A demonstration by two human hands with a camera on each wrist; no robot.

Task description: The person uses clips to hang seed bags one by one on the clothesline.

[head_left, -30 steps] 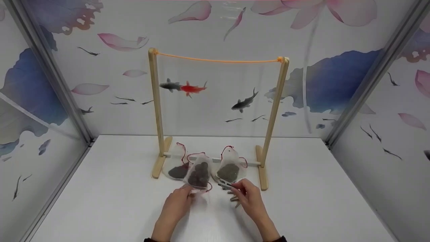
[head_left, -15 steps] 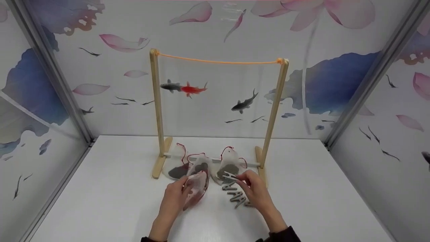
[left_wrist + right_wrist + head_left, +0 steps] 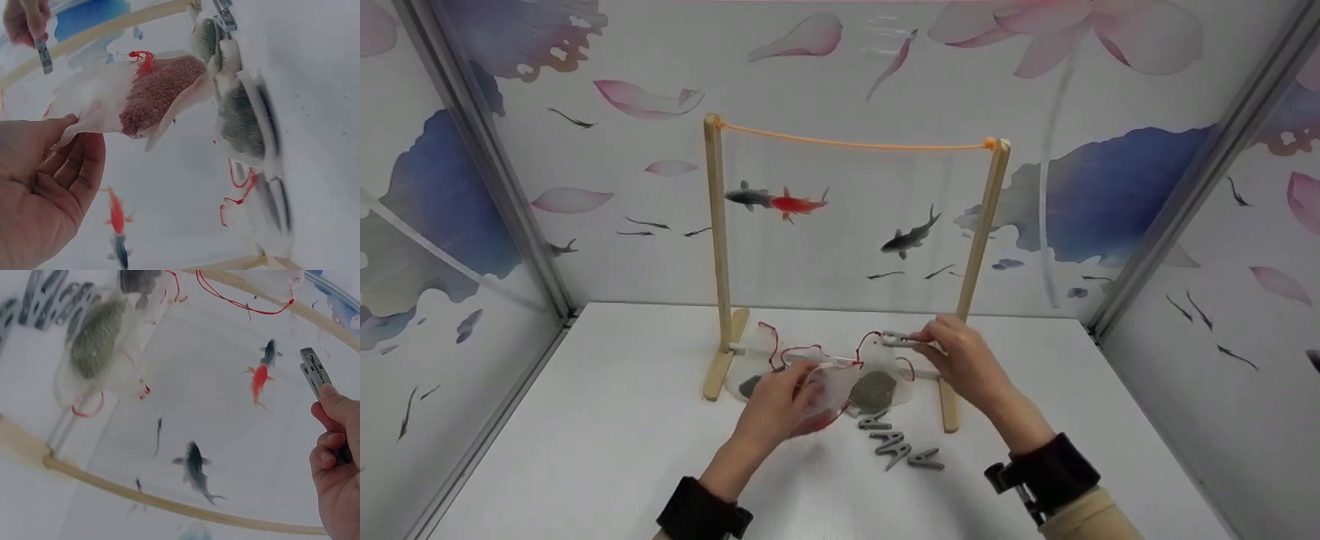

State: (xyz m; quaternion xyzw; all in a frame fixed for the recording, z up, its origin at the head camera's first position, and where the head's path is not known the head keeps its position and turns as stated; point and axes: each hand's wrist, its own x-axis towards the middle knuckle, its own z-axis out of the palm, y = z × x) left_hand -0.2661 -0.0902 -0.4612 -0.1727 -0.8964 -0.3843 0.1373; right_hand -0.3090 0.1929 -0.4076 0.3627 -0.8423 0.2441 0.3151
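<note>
My left hand (image 3: 776, 401) pinches a white mesh drawstring bag (image 3: 163, 95) with reddish-brown grains at its bottom, lifted off the table. A red cord dangles from it. In the right wrist view, my right hand (image 3: 340, 455) pinches a grey clothespin (image 3: 316, 371) between thumb and forefinger. The pin's tip points left in the head view, level with the top of a bag of greenish filling (image 3: 873, 391) lying on the table. Several more grey clothespins (image 3: 894, 450) lie in front of that bag. Other bags with dark filling (image 3: 243, 121) show in the left wrist view.
A wooden frame with two posts (image 3: 980, 225) stands at the back, an orange cord (image 3: 847, 142) strung between their tops. A pale crossbar joins its feet (image 3: 949, 405) behind the bags. Painted panels (image 3: 840, 247) enclose the white table (image 3: 585, 450).
My left hand has raised the reddish bag from the table and moved it right and away from me. My right hand has lifted the clothespin up, rightward and toward the frame.
</note>
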